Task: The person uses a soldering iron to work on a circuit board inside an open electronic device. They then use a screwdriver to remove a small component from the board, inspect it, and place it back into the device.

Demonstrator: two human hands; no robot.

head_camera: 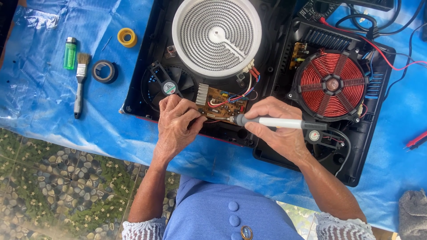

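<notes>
An opened black cooker housing (pixel 138 95) lies on a blue sheet. Its brown circuit board (pixel 224 101) sits below a white spiral heating plate (pixel 216 36). My right hand (pixel 278 129) grips a grey and white soldering iron (pixel 284 122), its tip pointing left onto the board's lower edge. My left hand (pixel 177 124) rests at the board's left side with fingers curled, pinching something thin I cannot make out. A black fan (pixel 171 84) lies just above that hand.
A second open housing holds a red copper coil (pixel 331 84) at the right. A green lighter (pixel 70 53), brush (pixel 80 82), black tape roll (pixel 105 71) and yellow tape roll (pixel 127 37) lie left. Red probes (pixel 416 141) and a grey cloth (pixel 412 213) sit right.
</notes>
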